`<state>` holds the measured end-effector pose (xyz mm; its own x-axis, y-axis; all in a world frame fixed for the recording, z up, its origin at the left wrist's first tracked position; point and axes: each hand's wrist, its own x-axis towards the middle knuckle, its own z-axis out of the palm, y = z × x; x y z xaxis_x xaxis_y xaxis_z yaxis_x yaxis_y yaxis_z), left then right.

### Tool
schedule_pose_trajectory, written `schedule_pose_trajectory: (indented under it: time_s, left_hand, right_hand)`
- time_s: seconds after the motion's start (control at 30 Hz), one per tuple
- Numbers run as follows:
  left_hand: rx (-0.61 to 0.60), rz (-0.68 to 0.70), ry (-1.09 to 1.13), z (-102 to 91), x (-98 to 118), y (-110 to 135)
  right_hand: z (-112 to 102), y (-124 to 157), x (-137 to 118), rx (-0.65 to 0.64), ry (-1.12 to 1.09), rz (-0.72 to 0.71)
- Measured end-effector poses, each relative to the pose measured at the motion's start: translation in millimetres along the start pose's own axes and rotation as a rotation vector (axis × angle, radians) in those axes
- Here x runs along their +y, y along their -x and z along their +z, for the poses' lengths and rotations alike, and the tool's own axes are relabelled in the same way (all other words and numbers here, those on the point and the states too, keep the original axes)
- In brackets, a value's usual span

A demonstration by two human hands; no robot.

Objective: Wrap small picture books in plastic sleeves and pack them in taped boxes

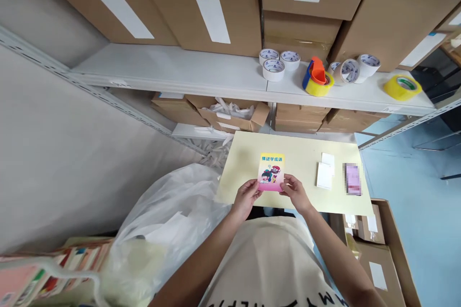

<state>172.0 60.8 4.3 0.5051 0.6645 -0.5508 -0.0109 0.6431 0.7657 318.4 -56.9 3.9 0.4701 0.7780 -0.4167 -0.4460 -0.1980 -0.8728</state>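
Both my hands hold a small booklet (271, 171) with a yellow top, a pink bottom and cartoon figures under Chinese lettering. My left hand (247, 195) pinches its lower left corner, while my right hand (294, 193) grips the lower right edge. The booklet is held over the near part of a pale yellow table (241, 153). To the right of my right hand lie white paper slips (324, 175), partly overlapping. Farther right is a blurred purple rectangular item (352, 179).
Tape rolls (273, 69) and a tape dispenser (318, 76) stand on the shelf (180, 69) behind the table, below large cartons (216, 5). A clear plastic bag (173, 220) bulges at the left. An open carton of boxes (392, 249) sits at the right. Books (61, 268) fill the lower left.
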Motion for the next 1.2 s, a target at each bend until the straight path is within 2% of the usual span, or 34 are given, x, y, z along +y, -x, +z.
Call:
schedule_pose_trajectory:
  time_s: [0.13,0.3,0.43,0.6,0.77,0.9,1.07,1.2]
  left_hand:
    - [0.101,0.076,-0.163,0.9,-18,-3]
    - [0.187,0.16,-0.318,-13.1,-28,-10]
    - [0.206,0.163,-0.362,-35.4,-28,-24]
    - [0.263,0.125,-0.423,-75.5,-31,-62]
    - [0.241,0.067,-0.568,-110.3,-35,-108]
    - [0.227,0.073,-0.747,-129.8,-38,-135]
    - [0.238,0.15,-0.857,-144.8,-43,-148]
    - [0.139,0.18,-0.836,-147.6,-42,-158]
  right_hand:
    - [-8,0,21,0.007,0.036,0.005]
    - [-6,-17,44,-0.001,0.121,0.028]
    - [8,-44,65,0.031,0.204,0.059]
    - [35,-87,89,0.024,0.326,0.137]
    - [63,-129,107,0.083,0.457,0.205]
    - [80,-148,122,0.121,0.559,0.211]
    - [92,-149,137,0.206,0.62,0.161]
    - [101,-154,139,0.191,0.607,0.158]
